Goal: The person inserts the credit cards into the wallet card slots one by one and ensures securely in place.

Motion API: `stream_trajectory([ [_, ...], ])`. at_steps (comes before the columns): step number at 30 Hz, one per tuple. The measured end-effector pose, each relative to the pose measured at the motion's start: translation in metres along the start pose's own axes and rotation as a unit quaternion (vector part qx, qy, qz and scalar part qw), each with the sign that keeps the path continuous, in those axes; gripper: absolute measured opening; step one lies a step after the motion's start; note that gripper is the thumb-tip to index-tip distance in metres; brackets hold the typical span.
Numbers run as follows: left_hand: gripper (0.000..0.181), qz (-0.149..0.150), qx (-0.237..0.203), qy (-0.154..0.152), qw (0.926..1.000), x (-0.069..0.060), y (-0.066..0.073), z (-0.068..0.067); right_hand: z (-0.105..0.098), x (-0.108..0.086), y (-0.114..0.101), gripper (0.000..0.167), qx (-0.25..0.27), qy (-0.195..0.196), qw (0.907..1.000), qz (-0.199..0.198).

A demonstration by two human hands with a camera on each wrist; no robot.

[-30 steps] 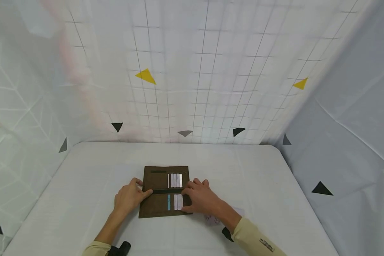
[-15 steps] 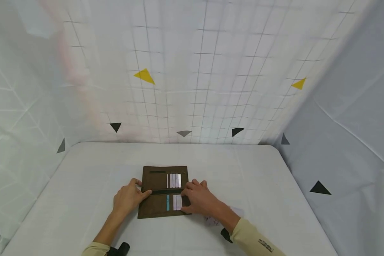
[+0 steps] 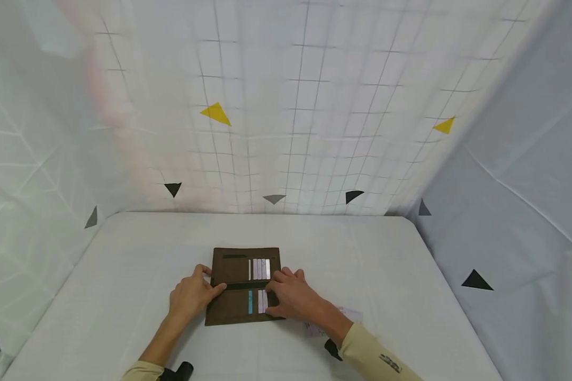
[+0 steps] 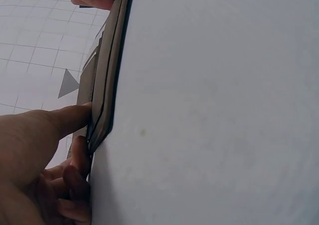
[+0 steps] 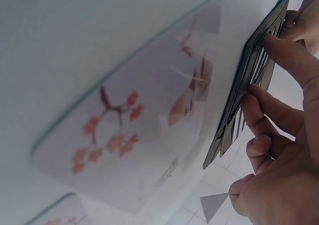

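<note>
A brown bifold wallet lies unfolded on the white table, its fold running left to right. Pale card edges show in the far half's slots; a blue card edge and pale ones show in the near half. My left hand grips the wallet's left edge at the fold, thumb on top, other fingers beside the edge. With thumb and forefinger my right hand holds the rightmost pale card of the near half by its ends. The right fingers partly hide that card.
Loose white cards with a reddish blossom print lie on the table under the right forearm. Black wrist gear sits at both wrists. White sheeting with grid lines rises behind the table and sheets stand at both sides.
My right hand has shifted slightly left, and the rightmost pale card in the near half now shows a narrower strip. My left hand and the wallet stay put.
</note>
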State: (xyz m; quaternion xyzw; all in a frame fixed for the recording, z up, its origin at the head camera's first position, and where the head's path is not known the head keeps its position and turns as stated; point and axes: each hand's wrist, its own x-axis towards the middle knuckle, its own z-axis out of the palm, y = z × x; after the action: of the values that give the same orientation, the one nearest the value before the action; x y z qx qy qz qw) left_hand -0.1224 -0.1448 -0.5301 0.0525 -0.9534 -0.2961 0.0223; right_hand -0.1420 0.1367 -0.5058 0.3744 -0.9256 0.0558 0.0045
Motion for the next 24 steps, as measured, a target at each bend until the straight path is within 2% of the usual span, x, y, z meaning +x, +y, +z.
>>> stream_trajectory([
  [13, 0.056, 0.029, 0.030, 0.021, 0.9989, 0.0011, -0.0019, 0.0025, 0.0008, 0.0022, -0.0033, 0.049, 0.001, -0.008, 0.9999, 0.008],
  [24, 0.065, 0.038, 0.010, 0.031, 0.9988, 0.0011, 0.0009, 0.0031, -0.0001, 0.0013, -0.0036, 0.049, -0.001, -0.001, 1.0000, 0.004],
])
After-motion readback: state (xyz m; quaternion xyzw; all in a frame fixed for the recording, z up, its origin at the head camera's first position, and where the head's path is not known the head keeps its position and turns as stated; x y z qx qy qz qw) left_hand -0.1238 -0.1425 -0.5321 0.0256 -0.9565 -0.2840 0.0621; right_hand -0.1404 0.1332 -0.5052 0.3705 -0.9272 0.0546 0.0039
